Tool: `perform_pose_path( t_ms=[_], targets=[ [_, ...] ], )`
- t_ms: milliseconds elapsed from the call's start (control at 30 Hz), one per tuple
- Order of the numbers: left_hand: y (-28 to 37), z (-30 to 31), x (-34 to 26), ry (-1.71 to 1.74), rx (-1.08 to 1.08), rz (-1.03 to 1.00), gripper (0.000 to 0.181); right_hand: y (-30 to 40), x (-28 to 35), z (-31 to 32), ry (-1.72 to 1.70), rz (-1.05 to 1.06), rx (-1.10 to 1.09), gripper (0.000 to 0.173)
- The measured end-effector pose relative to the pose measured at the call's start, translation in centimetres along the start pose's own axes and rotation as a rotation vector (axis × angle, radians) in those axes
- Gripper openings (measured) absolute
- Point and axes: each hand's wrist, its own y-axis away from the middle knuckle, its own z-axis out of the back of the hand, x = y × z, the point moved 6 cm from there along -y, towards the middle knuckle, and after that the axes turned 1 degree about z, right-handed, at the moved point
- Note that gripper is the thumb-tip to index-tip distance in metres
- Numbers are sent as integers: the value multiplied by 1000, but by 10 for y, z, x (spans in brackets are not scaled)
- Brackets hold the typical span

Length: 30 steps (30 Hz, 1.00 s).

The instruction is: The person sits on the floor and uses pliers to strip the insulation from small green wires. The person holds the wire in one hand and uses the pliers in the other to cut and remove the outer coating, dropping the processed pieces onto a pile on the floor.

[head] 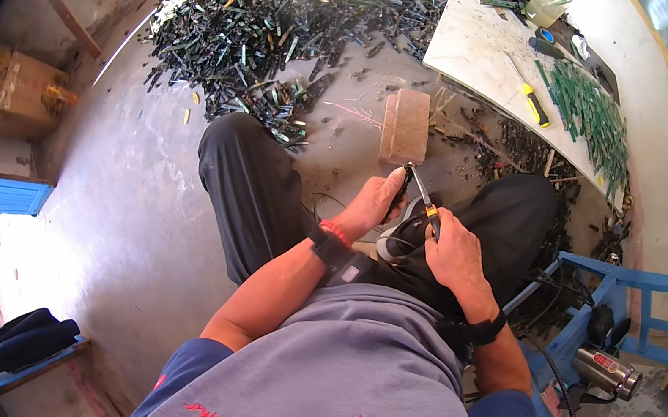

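My left hand (370, 204) grips a narrow dark strip (401, 194), held upright with its upper end by the near edge of a reddish brick (408, 126). My right hand (456, 251) is closed around the black and orange handle of a flat-shafted hand tool (420, 185), perhaps a screwdriver. The tool's metal tip meets or nearly meets the strip's upper end; contact is too small to tell. Both hands are between my knees, above a shoe (396, 243). The brick rests on the concrete floor, with thin reddish wires or fibres (360, 114) at its left.
A large heap of dark strips (270, 27) covers the floor ahead. On a pale slab (472, 42) lie a yellow-black screwdriver (535, 105), green strips (597, 111) and a plastic cup (547, 7). A blue chair frame (619, 274), steel flask (605, 373) and black cable (568, 408) are at right; a cardboard box (29, 95) is left.
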Motion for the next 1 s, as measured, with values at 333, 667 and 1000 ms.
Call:
perform_pose_path(
  t_ms=[333, 667, 1000],
  targets=[
    [-6, 5, 7, -53, -54, -56, 65, -1, 3, -3, 267, 2, -50, 30],
    [-9, 9, 11, -99, -145, -60, 65, -8, 7, 5, 453, 81, -97, 23],
    [-11, 10, 12, -281, -130, -88, 68, -11, 1, 13, 534, 135, -119, 33]
  ],
)
